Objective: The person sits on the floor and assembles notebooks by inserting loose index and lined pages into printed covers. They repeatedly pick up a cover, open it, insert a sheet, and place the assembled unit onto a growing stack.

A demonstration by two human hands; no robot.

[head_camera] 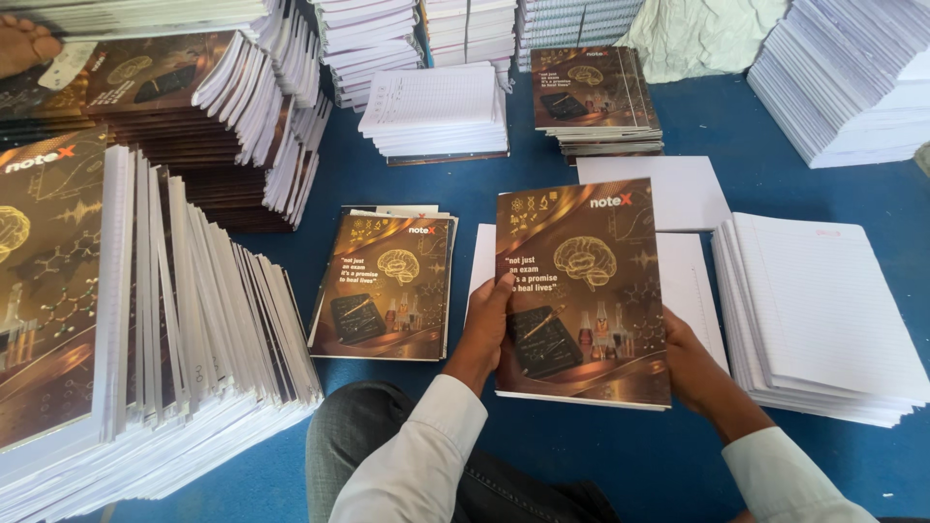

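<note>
down on the blue floor, the brown-covered notebook sits right between both hands: left hand clamped on its left edge, right hand gripping the lower right edge, over white ruled sheets.

Dark brown notebook cover with gold brain drawing, blue floor, white ruled page stacks, white sleeves, trousers seemingly dark grey
</note>
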